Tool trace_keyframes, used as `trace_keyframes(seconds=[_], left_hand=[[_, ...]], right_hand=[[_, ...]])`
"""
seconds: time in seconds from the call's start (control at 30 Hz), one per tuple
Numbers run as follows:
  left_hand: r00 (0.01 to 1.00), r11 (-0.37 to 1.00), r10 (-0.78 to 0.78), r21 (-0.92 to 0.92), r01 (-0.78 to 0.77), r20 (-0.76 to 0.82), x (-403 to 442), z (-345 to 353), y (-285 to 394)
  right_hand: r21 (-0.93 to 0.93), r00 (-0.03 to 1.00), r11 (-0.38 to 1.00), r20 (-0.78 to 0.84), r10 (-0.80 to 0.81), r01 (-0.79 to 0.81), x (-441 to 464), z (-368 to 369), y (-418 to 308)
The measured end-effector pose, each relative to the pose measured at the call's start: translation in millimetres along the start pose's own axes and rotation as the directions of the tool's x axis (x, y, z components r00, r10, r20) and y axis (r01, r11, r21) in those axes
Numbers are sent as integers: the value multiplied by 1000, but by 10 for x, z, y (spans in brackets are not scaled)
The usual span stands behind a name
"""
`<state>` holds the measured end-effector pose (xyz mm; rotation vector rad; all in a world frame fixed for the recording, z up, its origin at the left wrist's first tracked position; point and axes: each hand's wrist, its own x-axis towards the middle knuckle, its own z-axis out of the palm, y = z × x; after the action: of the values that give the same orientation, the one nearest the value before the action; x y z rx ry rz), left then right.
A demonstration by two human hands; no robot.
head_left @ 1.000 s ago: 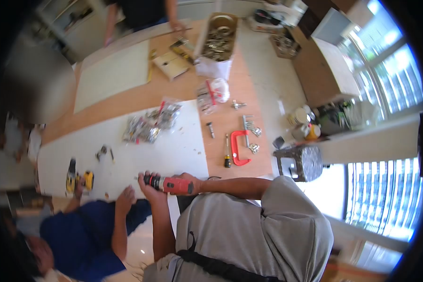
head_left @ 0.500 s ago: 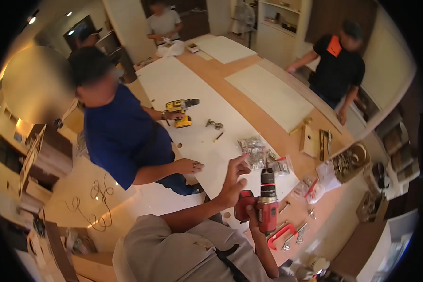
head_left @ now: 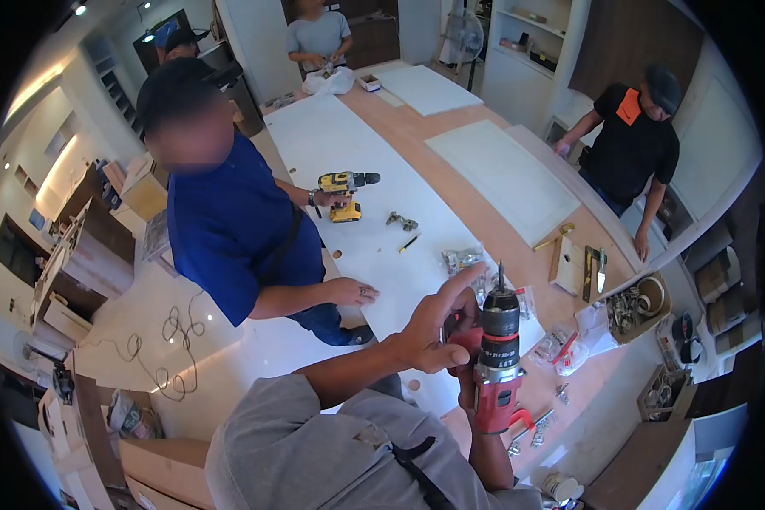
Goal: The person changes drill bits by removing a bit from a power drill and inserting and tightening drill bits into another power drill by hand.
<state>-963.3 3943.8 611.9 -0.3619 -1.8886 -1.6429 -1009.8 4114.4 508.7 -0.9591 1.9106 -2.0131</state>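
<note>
A red and black cordless drill (head_left: 499,378) points away from me, with a thin bit (head_left: 501,276) standing out of its chuck. My right hand (head_left: 467,391) is wrapped round its grip, mostly hidden behind the drill body. Just left of the drill, my left hand (head_left: 440,330) is raised with index finger stretched out and thumb apart. Nothing shows between those fingers; whether they touch the red battery part (head_left: 463,344) I cannot tell. Beyond the chuck lie plastic bags of metal hardware (head_left: 463,257) on the white panel (head_left: 438,242).
A co-worker in blue (head_left: 238,229) holds a yellow drill (head_left: 342,195) at the left. Another in black (head_left: 629,140) stands across the table, a third (head_left: 319,41) at the far end. A box of fittings (head_left: 654,323) and a red clamp (head_left: 523,418) are at the right.
The drill has risen and tilted, coming nearer my view, and its bit now shows. My left hand has moved slightly right, closer to the drill, with its index finger straighter.
</note>
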Motion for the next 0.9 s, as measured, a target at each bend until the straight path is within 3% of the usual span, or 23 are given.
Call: trace_keyframes(seconds=[0.07,0.1,0.17,0.2,0.23,0.4,0.47,0.6,0.7,0.8,0.83,0.9], left_hand=[[999,999,30,35,-31,36,-2,-23,31],[997,997,46,53,-49,57,16,-27,33],[993,996,83,-14,-84,-89,-41,81,-11],[982,993,99,-42,-107,-162,-49,108,-33],[990,995,89,-24,-92,-111,-38,82,-33],[998,1000,22,-4,-22,60,-71,-64,-12],[999,999,42,-31,-42,-18,-109,-28,-9],[996,989,-51,-146,40,-73,-137,28,19],[959,909,-209,-399,119,-191,-143,212,5],[977,677,-204,-712,185,59,-83,136,13],[976,589,-174,-780,212,134,-58,121,12],[989,509,1,-852,124,145,17,151,8]], right_hand=[[-10,1000,1000,-22,-18,17,-125,-18,103],[-171,991,977,-19,-132,127,-142,-30,123],[-476,938,818,44,-343,322,-160,-69,132],[-476,947,825,59,-314,304,-144,-61,106],[-477,955,831,75,-285,286,-130,-53,78],[-170,989,976,91,-120,134,-114,4,-63],[-62,993,996,108,-56,63,-123,44,-58],[-151,990,981,88,-110,122,-158,57,-121],[-215,955,933,140,-264,289,-146,27,-214],[1,963,998,260,-66,68,-191,-27,-240],[170,954,985,299,-38,-14,-217,-22,-209],[475,922,858,388,-5,-195,-243,3,-152]])
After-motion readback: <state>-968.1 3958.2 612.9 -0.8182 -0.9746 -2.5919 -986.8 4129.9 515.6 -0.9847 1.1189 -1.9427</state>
